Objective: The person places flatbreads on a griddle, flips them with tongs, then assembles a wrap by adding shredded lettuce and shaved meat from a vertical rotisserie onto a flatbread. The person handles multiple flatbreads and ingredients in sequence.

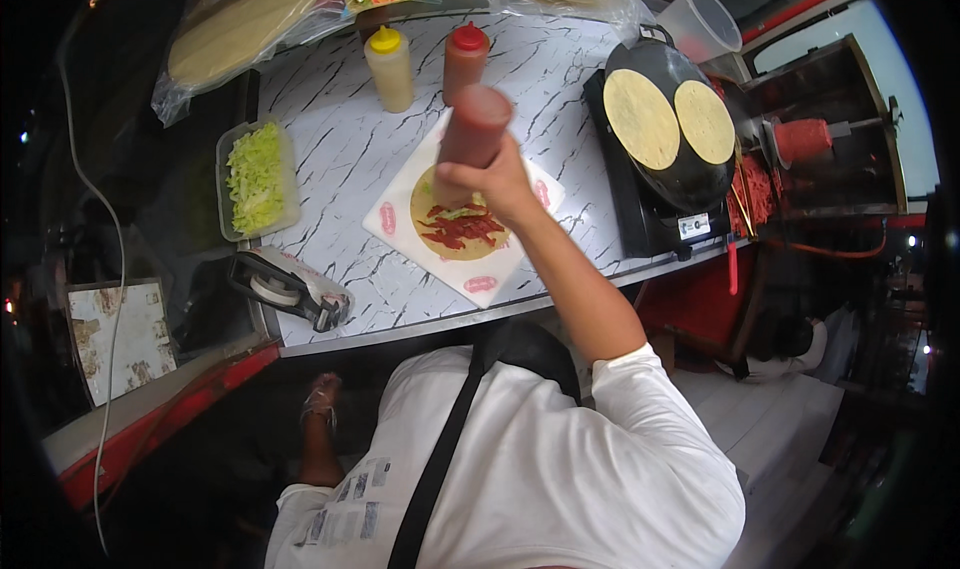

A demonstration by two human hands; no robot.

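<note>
My right hand (485, 179) is closed round a squeeze bottle (478, 127) of red sauce, tipped with its base up and its nozzle end hidden behind my fingers. Under it lies a round tortilla (430, 239) with red strips of filling (463, 231) across its middle and some pale green bits near the hand. The tortilla rests on a white paper sheet (420, 254) with red printed marks. My left hand (321, 399), in a clear plastic glove, hangs low beside my body, away from the table. Its fingers look loosely apart, with nothing seen in them.
A yellow-capped bottle (390, 74) and a red-capped bottle (465, 54) stand behind the paper. Shredded lettuce (256, 179) fills a tub at left, near a tape dispenser (285, 287). At right, two flatbreads (640, 119) lie on a black griddle (690, 174). Bagged flatbreads (240, 39) lie at the back.
</note>
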